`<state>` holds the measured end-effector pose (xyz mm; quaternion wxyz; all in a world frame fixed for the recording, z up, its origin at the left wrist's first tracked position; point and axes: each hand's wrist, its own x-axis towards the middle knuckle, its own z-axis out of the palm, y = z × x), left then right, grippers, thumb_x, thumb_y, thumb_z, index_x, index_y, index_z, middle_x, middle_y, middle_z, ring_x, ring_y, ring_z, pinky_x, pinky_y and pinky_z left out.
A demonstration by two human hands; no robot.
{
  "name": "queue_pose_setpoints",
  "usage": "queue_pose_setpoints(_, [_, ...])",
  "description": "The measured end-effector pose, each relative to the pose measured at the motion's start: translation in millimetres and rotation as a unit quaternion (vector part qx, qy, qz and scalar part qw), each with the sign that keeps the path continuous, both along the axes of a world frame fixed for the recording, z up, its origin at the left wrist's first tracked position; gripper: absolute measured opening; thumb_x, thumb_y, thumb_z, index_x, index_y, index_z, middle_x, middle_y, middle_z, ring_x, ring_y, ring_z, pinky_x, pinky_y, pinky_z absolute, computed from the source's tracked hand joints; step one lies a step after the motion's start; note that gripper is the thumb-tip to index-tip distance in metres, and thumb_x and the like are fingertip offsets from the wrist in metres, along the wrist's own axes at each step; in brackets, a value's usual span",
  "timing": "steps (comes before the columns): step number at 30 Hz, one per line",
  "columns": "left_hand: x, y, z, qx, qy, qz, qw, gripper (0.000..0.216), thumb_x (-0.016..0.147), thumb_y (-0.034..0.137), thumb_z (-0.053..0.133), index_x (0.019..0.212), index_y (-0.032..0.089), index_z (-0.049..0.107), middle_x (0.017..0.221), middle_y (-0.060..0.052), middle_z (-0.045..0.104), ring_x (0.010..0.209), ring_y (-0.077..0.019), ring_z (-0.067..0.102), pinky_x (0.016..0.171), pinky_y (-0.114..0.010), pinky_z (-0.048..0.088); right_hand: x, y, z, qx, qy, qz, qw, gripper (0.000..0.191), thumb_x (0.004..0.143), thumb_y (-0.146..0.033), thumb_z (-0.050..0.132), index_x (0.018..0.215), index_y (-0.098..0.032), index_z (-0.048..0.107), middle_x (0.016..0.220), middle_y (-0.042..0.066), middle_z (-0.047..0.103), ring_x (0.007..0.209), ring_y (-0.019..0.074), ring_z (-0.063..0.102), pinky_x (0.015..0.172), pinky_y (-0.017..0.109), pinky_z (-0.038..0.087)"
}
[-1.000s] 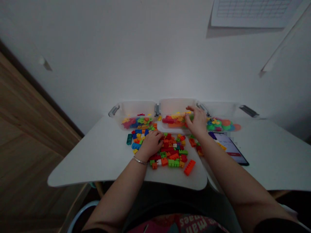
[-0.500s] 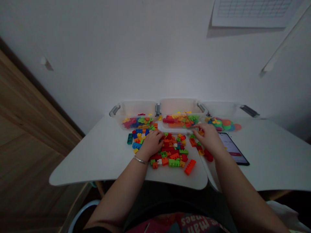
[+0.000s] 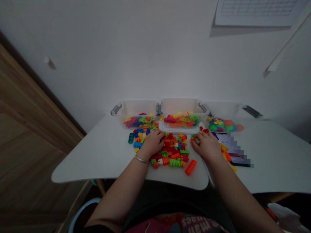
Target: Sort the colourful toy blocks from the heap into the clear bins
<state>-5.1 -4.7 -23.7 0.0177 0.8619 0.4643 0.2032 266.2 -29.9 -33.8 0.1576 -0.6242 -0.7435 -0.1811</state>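
Observation:
Many coloured toy bricks lie in a loose pile [image 3: 170, 150] on the white table. My left hand [image 3: 153, 142] rests on the left part of this pile, its fingers apart and slightly bent over the bricks. To the right, my right hand [image 3: 208, 145] reaches low over a smaller group of bricks, with thumb and fingers apart. Green and orange bricks [image 3: 195, 139] show between its thumb and forefinger; I see no firm grip on them. Yellow and orange bricks [image 3: 225, 152] lie along its outer side, partly hidden by the hand.
Three clear boxes stand along the wall: a left box [image 3: 139, 105], a middle box [image 3: 179, 103] and a right box [image 3: 223, 108], each holding colourful pieces. A phone or tablet [image 3: 234, 149] lies right of my right hand. A long orange brick [image 3: 191, 167] sits near the front edge.
My right hand has come down and nearer from beside the middle box. Bricks now show on its outer side, by the device. My left hand stays on the pile.

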Motion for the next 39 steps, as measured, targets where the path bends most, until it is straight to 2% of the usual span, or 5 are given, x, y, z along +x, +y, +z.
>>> queue_pose_setpoints(10, [-1, 0, -1.1, 0.001, -0.008, -0.003, 1.0, 0.021, 0.087, 0.019, 0.053, 0.105, 0.019, 0.064, 0.109, -0.007, 0.063, 0.103, -0.0233, 0.055, 0.095, -0.04, 0.046, -3, -2, -4.1, -0.025, 0.001, 0.014, 1.0, 0.028, 0.085, -0.041, 0.057, 0.093, -0.017, 0.07, 0.089, 0.012, 0.071, 0.089, 0.0295, 0.058, 0.083, 0.042, 0.042])
queue_pose_setpoints(19, [-2, 3, -5.8, 0.005, -0.012, -0.003, 1.0, 0.021, 0.086, 0.019, 0.054, 0.105, 0.02, 0.064, 0.11, -0.007, 0.063, 0.105, -0.0231, 0.056, 0.097, -0.04, 0.046, -5, 6, -11.6, -0.053, 0.086, 0.088, 0.991, 0.028, 0.083, -0.034, 0.059, 0.105, -0.02, 0.069, 0.096, 0.007, 0.072, 0.094, 0.0266, 0.062, 0.087, 0.039, 0.043])
queue_pose_setpoints(24, [-1, 4, -7.0, 0.005, -0.015, -0.007, 1.0, 0.022, 0.086, 0.018, 0.054, 0.104, 0.019, 0.065, 0.109, -0.008, 0.063, 0.104, -0.0232, 0.056, 0.096, -0.04, 0.046, -4, 8, -15.4, -0.021, 0.146, 0.1, 0.984, 0.023, 0.083, -0.034, 0.059, 0.098, -0.019, 0.069, 0.094, 0.008, 0.071, 0.092, 0.0267, 0.063, 0.085, 0.04, 0.045])
queue_pose_setpoints(33, [0, 3, -4.5, 0.002, -0.012, -0.004, 1.0, 0.021, 0.086, 0.019, 0.054, 0.104, 0.02, 0.065, 0.109, -0.008, 0.064, 0.104, -0.0236, 0.056, 0.096, -0.04, 0.046, 7, 19, 7.3, 0.156, 0.398, 0.092, 0.9, 0.024, 0.08, -0.038, 0.059, 0.097, -0.021, 0.063, 0.097, 0.008, 0.069, 0.091, 0.0229, 0.063, 0.086, 0.042, 0.05])
queue_pose_setpoints(39, [1, 1, 1.0, -0.004, -0.006, -0.004, 1.0, 0.021, 0.086, 0.018, 0.054, 0.103, 0.019, 0.065, 0.11, -0.008, 0.064, 0.104, -0.0239, 0.056, 0.096, -0.04, 0.046, 20, 38, 29.3, 0.199, 0.489, 0.068, 0.847, 0.031, 0.079, -0.038, 0.061, 0.102, -0.019, 0.063, 0.098, 0.008, 0.069, 0.089, 0.0205, 0.063, 0.084, 0.039, 0.051])
